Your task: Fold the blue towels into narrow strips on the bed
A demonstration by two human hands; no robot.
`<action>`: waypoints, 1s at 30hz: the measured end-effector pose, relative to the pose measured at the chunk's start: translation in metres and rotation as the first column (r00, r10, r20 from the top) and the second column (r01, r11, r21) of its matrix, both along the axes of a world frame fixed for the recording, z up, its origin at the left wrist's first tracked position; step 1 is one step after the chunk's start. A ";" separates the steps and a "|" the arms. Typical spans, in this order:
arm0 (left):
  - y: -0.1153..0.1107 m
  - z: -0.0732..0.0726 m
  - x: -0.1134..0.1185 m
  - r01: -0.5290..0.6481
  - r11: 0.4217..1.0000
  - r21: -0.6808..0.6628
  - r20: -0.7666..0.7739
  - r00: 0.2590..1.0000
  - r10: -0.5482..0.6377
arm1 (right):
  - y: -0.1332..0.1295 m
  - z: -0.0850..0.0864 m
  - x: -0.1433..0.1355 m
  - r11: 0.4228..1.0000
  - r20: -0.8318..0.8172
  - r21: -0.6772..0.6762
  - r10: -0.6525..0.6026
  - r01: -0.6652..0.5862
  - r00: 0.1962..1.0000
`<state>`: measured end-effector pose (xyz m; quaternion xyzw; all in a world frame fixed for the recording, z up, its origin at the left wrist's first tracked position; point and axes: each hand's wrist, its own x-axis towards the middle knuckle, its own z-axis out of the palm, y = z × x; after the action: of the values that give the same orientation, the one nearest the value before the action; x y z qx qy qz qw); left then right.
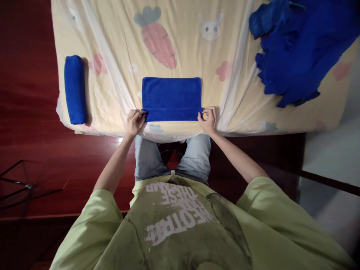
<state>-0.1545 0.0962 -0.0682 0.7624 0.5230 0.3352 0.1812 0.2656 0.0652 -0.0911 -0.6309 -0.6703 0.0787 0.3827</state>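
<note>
1. My left hand (135,122) and right hand (208,119) each pinch a near corner of the folded blue towel (171,98) on the bed (118,56).
2. I judge rolling has just begun; next, tuck evenly forward.
3. Farther off: a rolled towel (75,89) to the left, a loose blue pile (298,48) to the right.

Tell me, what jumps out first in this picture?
The bright blue folded towel lies mid-sheet on the carrot-print bedsheet, its near edge pinched by the left hand and the right hand. A rolled blue towel lies at the left, and a heap of blue towels at the far right.
</note>
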 end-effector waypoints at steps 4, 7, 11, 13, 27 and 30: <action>-0.001 -0.001 -0.001 -0.008 1.000 0.030 -0.010 1.000 0.008 | -0.001 0.009 -0.002 0.993 0.046 -0.048 0.108 -0.106 0.993; -0.002 -0.003 -0.001 -0.016 0.999 0.036 -0.017 1.000 0.017 | -0.001 0.014 -0.004 0.981 0.075 -0.108 0.167 -0.158 0.983; -0.004 0.000 0.001 0.044 0.999 0.002 -0.021 0.999 -0.044 | -0.001 0.020 -0.005 0.977 0.081 -0.133 0.176 -0.164 0.981; -0.005 0.005 0.001 0.091 0.995 -0.029 -0.022 0.996 -0.091 | -0.001 0.023 -0.005 0.976 0.073 -0.144 0.178 -0.166 0.981; -0.005 0.011 0.000 0.131 0.987 -0.094 -0.077 0.987 -0.138 | -0.007 0.033 0.000 0.939 0.122 -0.196 0.311 -0.284 0.943; -0.004 0.009 -0.001 0.113 0.990 -0.080 -0.063 0.991 -0.119 | -0.007 0.029 -0.001 0.948 0.123 -0.190 0.279 -0.254 0.952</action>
<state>-0.1558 0.0923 -0.0594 0.7951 0.4960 0.2778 0.2114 0.2651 0.0583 -0.0623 -0.5691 -0.7669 0.1400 0.2616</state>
